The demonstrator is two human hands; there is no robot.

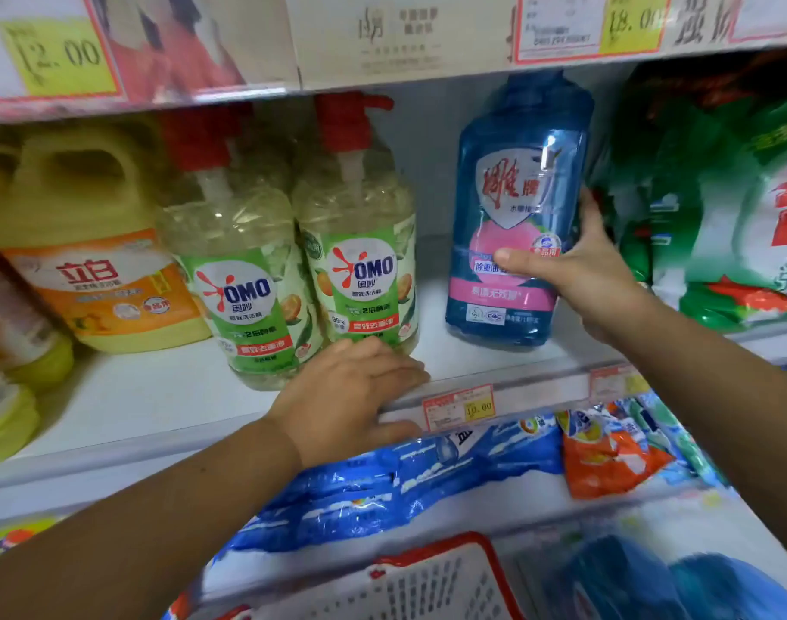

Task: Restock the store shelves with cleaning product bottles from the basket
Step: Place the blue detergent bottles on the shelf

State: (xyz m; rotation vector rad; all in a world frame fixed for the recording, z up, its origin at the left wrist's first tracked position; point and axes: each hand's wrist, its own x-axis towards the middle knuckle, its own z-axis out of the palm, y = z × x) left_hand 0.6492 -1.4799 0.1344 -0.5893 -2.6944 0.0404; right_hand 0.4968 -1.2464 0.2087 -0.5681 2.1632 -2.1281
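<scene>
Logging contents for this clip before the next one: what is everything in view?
blue bottle: one, blue, pink label, on shelf
OMO bottles: two, clear, green labels, red pumps, left of blue bottle
jug: one, yellow, left of OMO bottles
green bags: several, green, shelf right end
blue bags: several, blue, under the shelf
orange bag: one, orange, beside blue bags
basket: one, white, red rim, bottom
price tags: several, yellow and white, shelf edges
left hand: one, rests on shelf edge
right hand: one, grips blue bottle
</scene>
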